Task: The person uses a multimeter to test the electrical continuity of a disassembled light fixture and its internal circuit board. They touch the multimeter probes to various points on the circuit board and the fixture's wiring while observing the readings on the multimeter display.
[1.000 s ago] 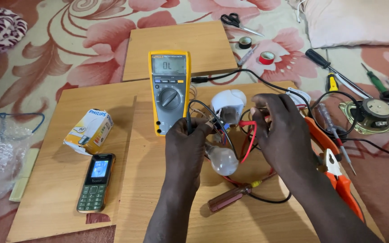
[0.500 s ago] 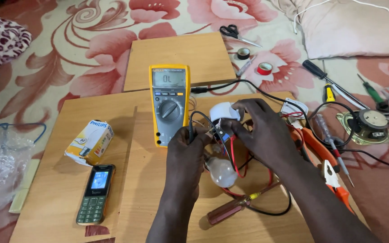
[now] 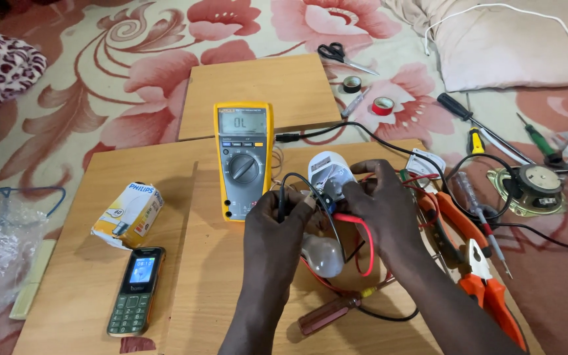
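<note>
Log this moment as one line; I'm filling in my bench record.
left hand: holds black probe | right hand: holds red probe | both at white part above bulb | meter behind, on board

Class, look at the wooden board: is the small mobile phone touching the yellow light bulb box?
Apart. The head view shows a strip of bare board between the mobile phone and the light bulb box above it.

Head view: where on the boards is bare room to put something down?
Free: the rear board behind the multimeter, and the front board's strip between the phone and the left hand. Crowded: right of the right hand, with pliers, screwdrivers and wires.
</note>
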